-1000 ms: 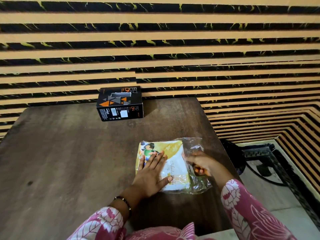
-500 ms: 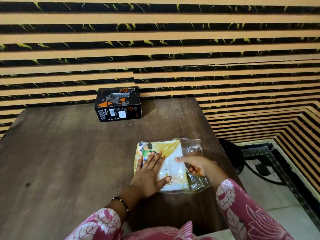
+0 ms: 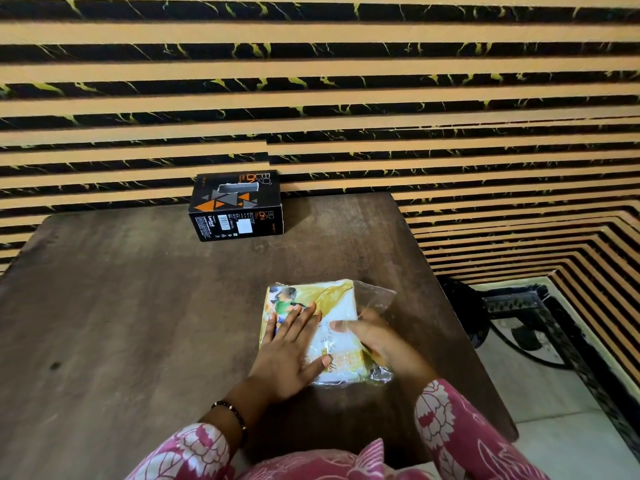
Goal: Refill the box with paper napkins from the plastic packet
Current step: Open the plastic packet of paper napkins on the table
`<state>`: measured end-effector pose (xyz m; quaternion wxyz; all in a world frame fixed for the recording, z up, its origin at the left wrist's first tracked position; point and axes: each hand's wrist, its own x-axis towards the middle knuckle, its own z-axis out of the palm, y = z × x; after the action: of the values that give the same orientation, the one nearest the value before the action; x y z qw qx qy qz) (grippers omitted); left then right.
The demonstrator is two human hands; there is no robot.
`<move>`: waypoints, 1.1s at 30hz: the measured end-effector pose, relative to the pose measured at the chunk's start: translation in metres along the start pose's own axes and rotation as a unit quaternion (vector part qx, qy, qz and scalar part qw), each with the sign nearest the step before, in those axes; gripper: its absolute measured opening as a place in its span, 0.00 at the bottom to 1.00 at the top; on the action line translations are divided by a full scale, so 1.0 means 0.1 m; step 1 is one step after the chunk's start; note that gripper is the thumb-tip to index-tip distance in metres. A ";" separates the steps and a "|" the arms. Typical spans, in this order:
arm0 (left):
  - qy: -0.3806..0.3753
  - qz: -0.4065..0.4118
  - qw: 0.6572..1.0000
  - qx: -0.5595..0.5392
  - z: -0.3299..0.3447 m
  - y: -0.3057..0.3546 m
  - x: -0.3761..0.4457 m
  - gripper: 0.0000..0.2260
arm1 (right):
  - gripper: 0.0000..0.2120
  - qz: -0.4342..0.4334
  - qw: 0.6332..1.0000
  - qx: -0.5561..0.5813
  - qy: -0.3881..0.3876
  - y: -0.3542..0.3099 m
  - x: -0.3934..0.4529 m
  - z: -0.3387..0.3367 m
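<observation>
A clear plastic packet (image 3: 337, 299) of white napkins with a yellow and green print lies flat on the near right part of the brown table (image 3: 138, 306). My left hand (image 3: 291, 344) presses flat on its left half with straight fingers. My right hand (image 3: 377, 341) is blurred at the packet's loose right end, one finger stretched left over the napkin stack. Whether it grips anything is unclear. The black box (image 3: 235, 206) with orange triangles and a slot on top stands at the table's far edge by the wall, well away from both hands.
A striped black and tan wall rises right behind the table. The table's right edge runs close to the packet. Beyond it, on the pale floor, stands a black metal frame (image 3: 519, 317). Pink floral sleeves cover both forearms.
My right hand has slid left from the crumpled plastic end onto the napkin stack. The left hand stays pressed on the packet. The view has shifted slightly.
</observation>
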<state>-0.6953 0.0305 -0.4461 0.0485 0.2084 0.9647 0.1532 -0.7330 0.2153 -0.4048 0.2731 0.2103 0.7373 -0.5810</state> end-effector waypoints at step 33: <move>0.133 -0.402 0.861 -0.282 -0.40 -0.48 -0.03 0.08 | 0.29 0.001 0.989 0.143 0.035 0.39 -0.06 -0.45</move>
<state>-0.7169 -0.0230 -0.4234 0.0342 -0.2424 0.8778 0.4118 -0.7113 0.2684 -0.4221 0.2147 0.2682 0.6554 -0.6726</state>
